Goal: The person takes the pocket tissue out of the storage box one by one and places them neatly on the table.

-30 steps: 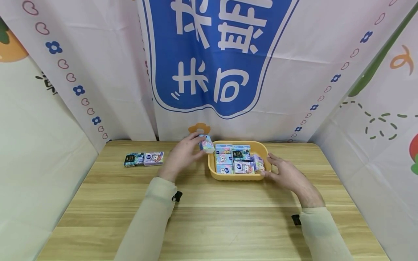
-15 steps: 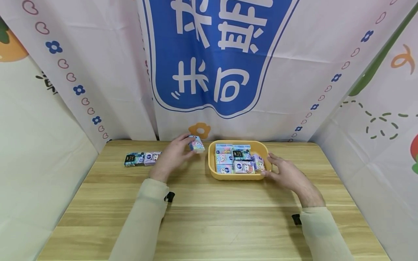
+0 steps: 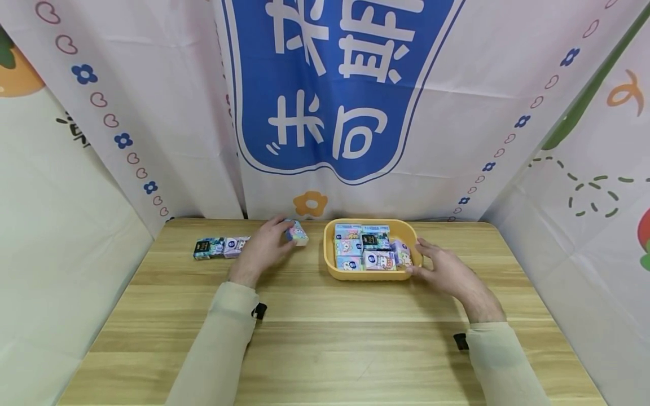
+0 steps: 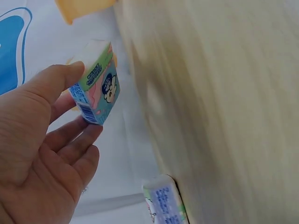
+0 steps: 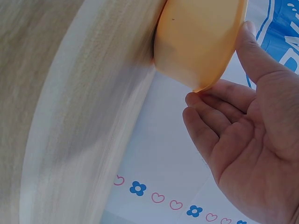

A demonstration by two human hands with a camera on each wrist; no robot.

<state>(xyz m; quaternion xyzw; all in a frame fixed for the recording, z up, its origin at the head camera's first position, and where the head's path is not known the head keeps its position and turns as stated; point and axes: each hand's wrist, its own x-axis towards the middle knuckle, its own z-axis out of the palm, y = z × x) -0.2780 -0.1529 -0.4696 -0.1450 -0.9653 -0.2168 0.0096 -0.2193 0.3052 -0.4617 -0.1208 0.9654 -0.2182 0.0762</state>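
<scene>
My left hand (image 3: 261, 251) pinches a small pastel tissue pack (image 3: 298, 233) between thumb and fingers, left of the yellow basket (image 3: 369, 276). In the left wrist view the pack (image 4: 103, 88) is tilted up, with a barcode on its end, and stands clear of the wooden tabletop. The right hand (image 3: 449, 273) holds the right end of the basket, thumb and fingertips at its rim. Several printed tissue packs (image 3: 379, 260) lie in the basket, filling its left and middle; a purple one (image 3: 402, 254) leans at the right.
Left of my left hand, a dark green tissue pack (image 3: 209, 248) and a purple-white one (image 3: 235, 246) lie end to end on the table, the latter partly hidden by the hand. A printed curtain (image 3: 203, 169) hangs along the back edge of the wooden table (image 3: 345, 349).
My left hand has carried the tissue pack leftward from the basket's left rim and lower toward the table. The right hand and the basket stay where they were.
</scene>
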